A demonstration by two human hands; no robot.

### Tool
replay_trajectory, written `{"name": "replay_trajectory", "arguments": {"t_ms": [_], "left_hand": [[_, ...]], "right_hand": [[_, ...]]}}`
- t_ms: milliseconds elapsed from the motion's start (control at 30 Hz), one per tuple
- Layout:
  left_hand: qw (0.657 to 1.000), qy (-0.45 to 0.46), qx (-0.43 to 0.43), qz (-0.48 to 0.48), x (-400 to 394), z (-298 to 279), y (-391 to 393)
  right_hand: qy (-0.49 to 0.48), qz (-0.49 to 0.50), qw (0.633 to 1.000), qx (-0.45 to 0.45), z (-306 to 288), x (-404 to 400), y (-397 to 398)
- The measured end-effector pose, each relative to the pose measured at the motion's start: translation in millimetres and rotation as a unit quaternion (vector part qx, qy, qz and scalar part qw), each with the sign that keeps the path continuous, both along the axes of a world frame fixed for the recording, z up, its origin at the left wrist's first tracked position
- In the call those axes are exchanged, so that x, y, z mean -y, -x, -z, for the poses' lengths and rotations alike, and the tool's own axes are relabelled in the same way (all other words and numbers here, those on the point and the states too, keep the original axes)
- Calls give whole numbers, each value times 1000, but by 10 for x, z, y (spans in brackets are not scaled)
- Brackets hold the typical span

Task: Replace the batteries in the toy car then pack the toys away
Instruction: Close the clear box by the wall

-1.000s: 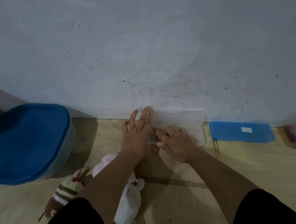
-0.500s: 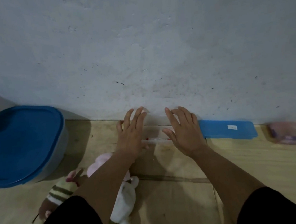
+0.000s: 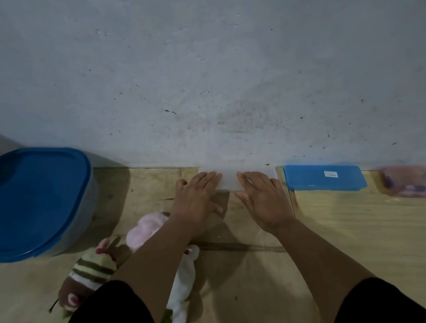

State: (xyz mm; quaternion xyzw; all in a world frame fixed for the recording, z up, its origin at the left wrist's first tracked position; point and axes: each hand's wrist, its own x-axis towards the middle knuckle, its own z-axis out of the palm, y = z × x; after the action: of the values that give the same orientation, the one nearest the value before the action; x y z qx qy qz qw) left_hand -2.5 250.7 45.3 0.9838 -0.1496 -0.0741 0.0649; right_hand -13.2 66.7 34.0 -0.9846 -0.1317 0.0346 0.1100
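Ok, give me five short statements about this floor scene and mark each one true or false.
1. Both hands, left hand and right hand, lie flat on a clear box by the wall. True.
2. The big container on the left has a red lid. False: it is blue.
3. A flat blue lid lies right of the hands. True.
4. The right hand's fingers grip a plush toy. False: they are straight.
5. The striped plush sits on the big container. False: it lies on the floor.

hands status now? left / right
Left hand: open, fingers straight, resting on the clear box.
Right hand: open, fingers straight, resting on the same box.
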Motion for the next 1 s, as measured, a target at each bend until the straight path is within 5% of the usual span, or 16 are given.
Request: {"name": "replay_trajectory", "arguments": {"t_ms": [433, 600, 1000], "left_hand": [[998, 4, -62, -16, 17, 13, -151], [998, 5, -57, -25, -114, -311, -28], [968, -29, 3, -250, -1938, -1147, 1446]], "right_hand": [[-77, 58, 995, 6, 48, -47, -85], [-13, 10, 1000, 26, -301, -141, -121], [-68, -191, 978, 57, -1055, -1716, 582]]}}
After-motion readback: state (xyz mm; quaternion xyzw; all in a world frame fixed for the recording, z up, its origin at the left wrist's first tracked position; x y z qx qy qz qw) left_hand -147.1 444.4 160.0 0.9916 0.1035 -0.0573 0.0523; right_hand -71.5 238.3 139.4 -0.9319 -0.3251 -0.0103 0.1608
